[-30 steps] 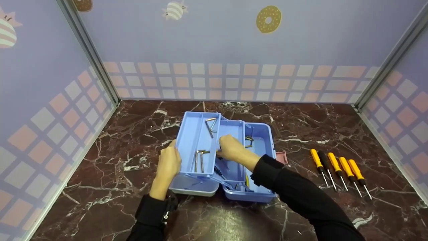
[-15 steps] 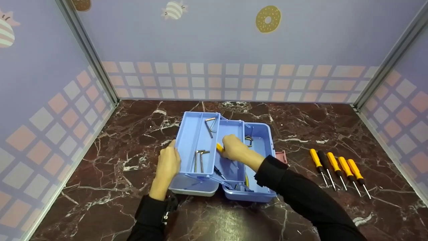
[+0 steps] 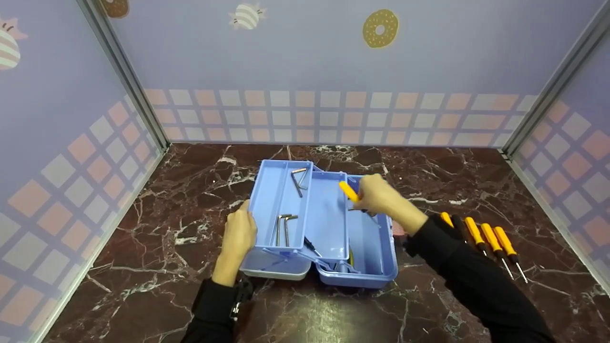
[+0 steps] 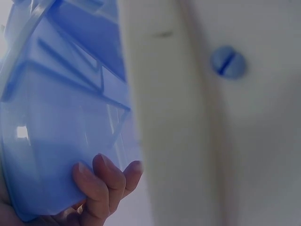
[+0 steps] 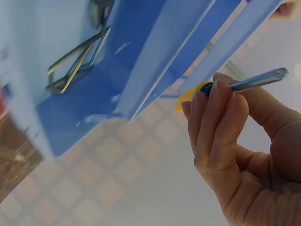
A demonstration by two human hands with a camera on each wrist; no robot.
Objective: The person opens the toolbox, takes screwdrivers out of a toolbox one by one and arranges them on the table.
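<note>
1. Toolbox (image 3: 367, 247): blue plastic, standing open on the marble table (image 3: 143, 267), with a cantilever tray (image 3: 279, 200) swung out to its left side and a 2nd tray level just right of that.
2. Left hand (image 3: 240, 233): placed against the left wall of the cantilever tray, thumb at the rim. In the left wrist view its fingers (image 4: 101, 183) are curled under the blue plastic, so the hand is gripping the tray.
3. Right hand (image 3: 379, 195): raised over the toolbox's open right compartment, fingers closed around a screwdriver (image 3: 349, 191). In the head view the yellow handle sticks out from the hand toward the trays; in the right wrist view the metal shaft lies across the fingertips (image 5: 221, 94) and a part of the yellow handle shows behind them.
4. Screwdriver position: held clear above the toolbox, touching nothing but the hand.
5. Tray contents: 2 groups of hex keys (image 3: 285, 226) lie in the cantilever tray, 1 near its front and 1 near its back.
6. Right of the toolbox, well apart from it: a row of yellow-handled screwdrivers (image 3: 495, 243) lies on the table, partly covered by the right sleeve, so the count cannot be confirmed.
7. Pink latch (image 3: 396, 228): just visible at the toolbox's right edge.
</note>
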